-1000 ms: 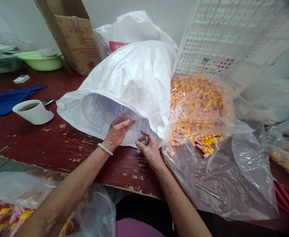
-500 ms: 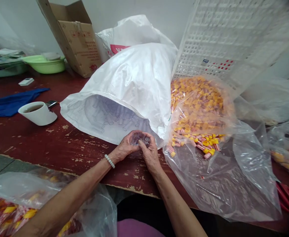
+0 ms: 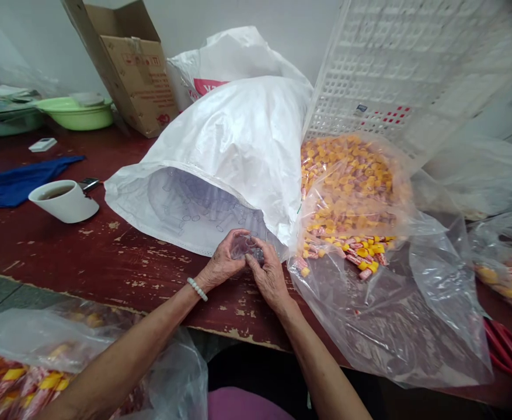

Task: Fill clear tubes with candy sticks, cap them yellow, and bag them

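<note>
In front of the sack's mouth, my left hand [image 3: 221, 263] is closed round a few clear plastic tubes [image 3: 239, 247], their round ends facing up. My right hand [image 3: 271, 277] meets it there, thumb and fingers closed on clear tubes at the right of the bunch. How the tubes are shared between the hands is partly hidden by the fingers. Just beyond, a white woven sack [image 3: 242, 128] lies with its mouth towards me, and more clear tubes [image 3: 194, 201] lie inside. To the right, a clear plastic bag [image 3: 435, 326] holds many yellow-capped tubes with red-and-white contents [image 3: 347, 175].
A white cup of dark drink [image 3: 65, 204], a blue cloth [image 3: 23, 181], a green basin [image 3: 76, 114] and a cardboard box [image 3: 139, 81] stand left. A white perforated crate [image 3: 382, 76] leans behind the capped tubes. Red-handled scissors [image 3: 507, 347] lie right; another filled bag [image 3: 10, 332] is lower left.
The tubes have shifted slightly in my hands, and my right fingers have moved a little on them. The whole view has slid slightly left; the sack and bags otherwise look the same.
</note>
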### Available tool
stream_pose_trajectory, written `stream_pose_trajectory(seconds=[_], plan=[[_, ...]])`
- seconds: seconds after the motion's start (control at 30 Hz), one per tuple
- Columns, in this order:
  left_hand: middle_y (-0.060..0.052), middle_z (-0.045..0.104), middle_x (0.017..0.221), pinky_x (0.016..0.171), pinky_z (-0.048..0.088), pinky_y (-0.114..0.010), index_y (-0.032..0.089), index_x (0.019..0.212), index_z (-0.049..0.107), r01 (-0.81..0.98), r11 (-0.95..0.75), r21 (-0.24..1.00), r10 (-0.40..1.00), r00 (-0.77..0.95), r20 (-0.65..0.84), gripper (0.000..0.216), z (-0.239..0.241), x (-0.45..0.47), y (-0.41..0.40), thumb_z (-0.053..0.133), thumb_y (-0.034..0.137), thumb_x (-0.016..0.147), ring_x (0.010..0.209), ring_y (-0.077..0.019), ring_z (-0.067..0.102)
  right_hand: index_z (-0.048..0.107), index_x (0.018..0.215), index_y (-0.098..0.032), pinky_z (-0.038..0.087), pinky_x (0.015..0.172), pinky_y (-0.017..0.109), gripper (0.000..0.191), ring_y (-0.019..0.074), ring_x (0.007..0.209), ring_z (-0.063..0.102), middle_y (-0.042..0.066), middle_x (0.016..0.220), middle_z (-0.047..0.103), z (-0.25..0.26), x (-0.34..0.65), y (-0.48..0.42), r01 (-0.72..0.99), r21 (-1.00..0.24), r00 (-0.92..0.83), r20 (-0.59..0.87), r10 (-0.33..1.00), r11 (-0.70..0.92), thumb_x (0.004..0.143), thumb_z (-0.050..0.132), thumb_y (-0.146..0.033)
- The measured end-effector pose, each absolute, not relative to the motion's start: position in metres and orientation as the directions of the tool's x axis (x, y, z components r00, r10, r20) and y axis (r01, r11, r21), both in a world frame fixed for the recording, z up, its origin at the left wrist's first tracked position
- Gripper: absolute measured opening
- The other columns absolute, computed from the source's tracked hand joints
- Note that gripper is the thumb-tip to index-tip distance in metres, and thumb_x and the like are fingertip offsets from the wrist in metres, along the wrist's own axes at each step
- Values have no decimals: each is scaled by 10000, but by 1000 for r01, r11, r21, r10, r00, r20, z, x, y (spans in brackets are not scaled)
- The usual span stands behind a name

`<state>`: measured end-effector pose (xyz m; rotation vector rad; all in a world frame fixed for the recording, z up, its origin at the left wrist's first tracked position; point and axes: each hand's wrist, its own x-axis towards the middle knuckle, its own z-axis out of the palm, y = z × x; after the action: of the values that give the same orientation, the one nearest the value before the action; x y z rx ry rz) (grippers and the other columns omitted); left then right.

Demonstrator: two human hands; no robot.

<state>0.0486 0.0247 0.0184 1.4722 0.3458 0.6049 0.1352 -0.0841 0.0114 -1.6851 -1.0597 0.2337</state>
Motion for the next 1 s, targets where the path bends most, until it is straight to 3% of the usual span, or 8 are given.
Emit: stream_pose_trajectory(seconds=[0.13,0.27,0.5,0.57,0.63,0.73,0.9,1.0], plan=[[-95,593,1158,911,450,-302,204,1251,372,-80,-84,993,497,860,112,710,21,49,23,683,81,625,1065,-196,578,503,1229,-168,423,985,407,387,212,1114,532,116,1187,576,10,134,-81,484,-872,660,311,684,-70,850,502,-244],[-96,605,1146,907,455,-298,175,1231,412,-43,-116,992,533,841,98,679,21,52,24,675,76,613,1048,-195,583,508,1221,-159,398,1022,406,394,214,1153,492,129,1196,519,12,128,-78,503,-861,680,344,647,-72,834,483,-230],[-57,632,993,808,491,-270,144,1037,529,-115,-64,991,652,747,129,521,21,48,19,709,68,555,885,-161,616,410,1351,-221,251,1135,396,522,199,1338,312,97,1384,336,20,134,-88,457,-888,481,288,828,44,836,489,-243],[-33,629,909,762,495,-256,145,1015,526,-119,-49,992,656,745,122,515,24,45,16,742,86,551,818,-142,612,413,1348,-235,281,1120,396,507,200,1341,314,86,1402,343,23,138,-94,455,-889,467,289,835,53,848,496,-263],[-8,619,847,733,499,-249,151,1027,516,-121,-6,993,628,772,98,540,27,42,14,774,115,555,764,-125,606,429,1327,-215,392,1039,384,464,202,1245,437,101,1323,447,26,140,-99,470,-882,520,296,801,21,873,485,-292],[3,617,847,735,506,-256,161,1064,497,-121,60,991,573,817,66,602,33,38,11,799,126,544,746,-116,608,449,1303,-155,487,902,393,432,218,1019,571,124,1128,582,31,141,-108,595,-796,561,311,767,-112,887,470,-271],[-33,632,909,765,509,-275,143,964,507,-92,66,994,568,822,38,529,41,34,8,785,93,516,813,-144,626,439,1309,-62,472,891,453,529,294,1064,532,209,1148,539,41,138,-122,833,-459,434,193,880,-310,781,437,-38],[-46,635,922,777,510,-290,143,942,509,-75,-6,997,591,804,64,490,43,33,6,767,94,529,837,-157,626,505,1261,-113,503,808,387,481,259,966,571,183,1103,537,50,139,-128,844,-425,401,96,911,-327,793,434,-31]])
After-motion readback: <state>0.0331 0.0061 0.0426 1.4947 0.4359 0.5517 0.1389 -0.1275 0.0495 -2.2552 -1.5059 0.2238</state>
